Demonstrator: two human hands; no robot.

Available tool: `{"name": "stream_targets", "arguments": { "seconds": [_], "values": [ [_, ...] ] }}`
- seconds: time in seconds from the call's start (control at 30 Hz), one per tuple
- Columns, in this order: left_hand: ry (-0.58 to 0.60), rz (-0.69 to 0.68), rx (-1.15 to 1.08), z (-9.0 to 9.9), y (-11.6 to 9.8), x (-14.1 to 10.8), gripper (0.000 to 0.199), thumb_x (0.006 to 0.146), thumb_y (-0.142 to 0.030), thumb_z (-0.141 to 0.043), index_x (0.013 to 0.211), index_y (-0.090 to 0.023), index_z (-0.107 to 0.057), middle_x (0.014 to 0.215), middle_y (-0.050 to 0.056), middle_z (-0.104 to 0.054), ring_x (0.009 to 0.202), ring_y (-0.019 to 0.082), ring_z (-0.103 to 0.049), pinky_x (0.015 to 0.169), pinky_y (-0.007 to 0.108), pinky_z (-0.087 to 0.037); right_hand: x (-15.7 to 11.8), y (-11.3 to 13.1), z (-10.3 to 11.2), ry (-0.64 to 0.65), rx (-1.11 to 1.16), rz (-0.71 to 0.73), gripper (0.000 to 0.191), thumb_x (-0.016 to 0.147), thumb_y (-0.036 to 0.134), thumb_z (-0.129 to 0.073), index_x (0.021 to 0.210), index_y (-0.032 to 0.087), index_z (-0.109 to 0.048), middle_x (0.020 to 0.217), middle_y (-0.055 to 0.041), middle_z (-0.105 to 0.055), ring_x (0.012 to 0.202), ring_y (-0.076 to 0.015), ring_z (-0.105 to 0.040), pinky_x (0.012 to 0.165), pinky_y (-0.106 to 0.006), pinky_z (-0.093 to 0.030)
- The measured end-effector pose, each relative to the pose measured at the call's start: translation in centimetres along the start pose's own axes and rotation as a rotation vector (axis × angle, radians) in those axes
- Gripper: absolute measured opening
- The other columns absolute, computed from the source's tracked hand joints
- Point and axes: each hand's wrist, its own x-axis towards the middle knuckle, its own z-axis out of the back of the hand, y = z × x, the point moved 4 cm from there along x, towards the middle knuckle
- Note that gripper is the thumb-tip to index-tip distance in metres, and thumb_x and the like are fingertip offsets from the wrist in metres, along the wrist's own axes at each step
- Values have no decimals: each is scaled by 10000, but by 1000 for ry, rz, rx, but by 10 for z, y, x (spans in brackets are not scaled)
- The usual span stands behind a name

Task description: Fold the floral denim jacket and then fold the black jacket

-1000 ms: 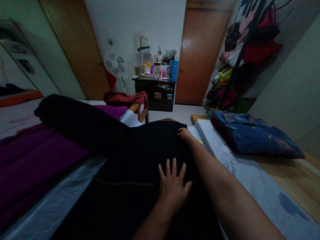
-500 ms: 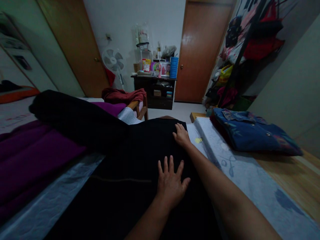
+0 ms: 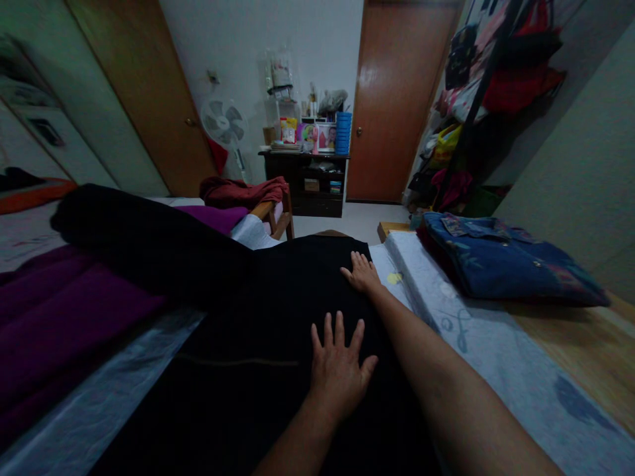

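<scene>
A black garment (image 3: 292,297) lies spread over the bed, with a sleeve-like part (image 3: 133,231) reaching left across a purple cloth (image 3: 64,311). My left hand (image 3: 340,363) rests flat on the garment, palm down with its fingers spread. Farther off, near the garment's right edge, my right hand (image 3: 363,272) lies palm down on the same cloth, its fingers stretched out. Neither hand grips anything. A thin pale line runs across the dark fabric left of my left hand.
A folded blue denim garment (image 3: 506,258) sits at the right on the patterned bedding (image 3: 476,344). Beyond the bed are a wooden chair (image 3: 282,218) draped with a red cloth (image 3: 243,192), a white fan (image 3: 224,122), and a dark cabinet (image 3: 278,188). Bags (image 3: 516,92) hang at the right.
My right hand has shifted slightly down and toward me along the garment's right edge. My left hand stays almost in place. The view has turned a little.
</scene>
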Motion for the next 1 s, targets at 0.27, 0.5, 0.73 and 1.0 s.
{"name": "stream_targets", "arguments": {
  "seconds": [0.27,0.5,0.73,1.0],
  "values": [
    [10,-6,-1,-1,1,-1,665,891,-615,-396,1494,-390,-228,1559,106,-278,1436,390,-170,1098,662,-131,26,-11,0,-17,9,-86,829,913,640,-236,1513,71,-176,1594,-138,-125,1460,-265,-104,1158,-412,-108],
    [45,-7,16,-1,1,0,653,898,-585,-397,1496,-387,-224,1567,84,-265,1434,399,-166,1086,684,-145,38,-19,2,-22,37,-124,873,893,690,-208,1512,76,-175,1592,-158,-120,1461,-269,-94,1150,-404,-116],
    [67,-4,6,0,1,0,659,896,-599,-387,1497,-388,-217,1568,82,-264,1435,400,-162,1090,680,-151,39,-19,4,-22,33,-125,896,873,724,-229,1501,85,-224,1582,-175,-146,1452,-293,-122,1140,-422,-129],
    [57,6,-9,0,0,0,666,890,-616,-393,1494,-392,-226,1568,85,-263,1442,389,-151,1102,668,-127,41,-27,6,-44,100,-73,861,881,657,-359,1481,47,-264,1559,-192,-225,1442,-275,-190,1143,-368,-160]
  ]
}}
